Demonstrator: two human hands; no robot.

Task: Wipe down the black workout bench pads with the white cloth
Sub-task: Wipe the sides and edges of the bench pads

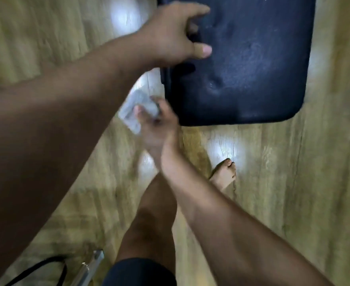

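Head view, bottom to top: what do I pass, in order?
Shiny silver metal bar → bare foot → right hand gripping crumpled white cloth → left hand gripping the edge of the black padded bench pad.

Floor: we log light wood-look planks | light: we see bright glare patches | lower left: metal bar, black cable

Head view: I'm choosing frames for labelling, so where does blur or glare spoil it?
In the head view, the right hand and white cloth are motion-smeared; the left hand gripping the black bench pad is sharper; glare patches whiten the wooden floor; the pad shows a soft sheen.
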